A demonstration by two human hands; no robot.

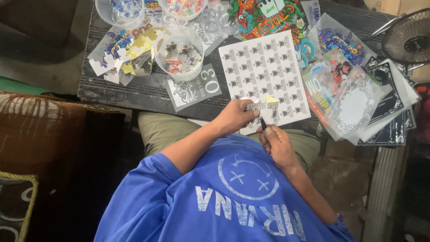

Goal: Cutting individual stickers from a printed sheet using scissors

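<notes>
Stickers are being worked loose one at a time, by the look of it. The left hand (236, 117) pinches a small grey-and-white cut-out sticker piece with a yellow backing corner (264, 106) between thumb and fingers, holding it just above the near edge of the white printed sheet of small grey crest stickers in rows (264, 71). The right hand (277, 144) is closed around a thin dark tool (263, 123), its tip pointing up at the piece.

I judge the work partly done: a clear round plastic bowl (179, 54) on the dark wooden counter (130, 92) already holds a heap of similar grey cut-outs, and white and yellow scraps (117, 67) lie beside it. The sheet appears mostly full, so plenty seems left.

Two more clear bowls are cut off at the top edge, their contents only coloured specks. A stack of colourful printed sheets in clear sleeves (354, 96) overlaps, so the lower ones are hidden. The tool's kind I cannot make out, blade or pen. Whether the pinched piece is free of the sheet or attached is hard to tell. A wire fan guard (410, 40) shows in part at the right.
</notes>
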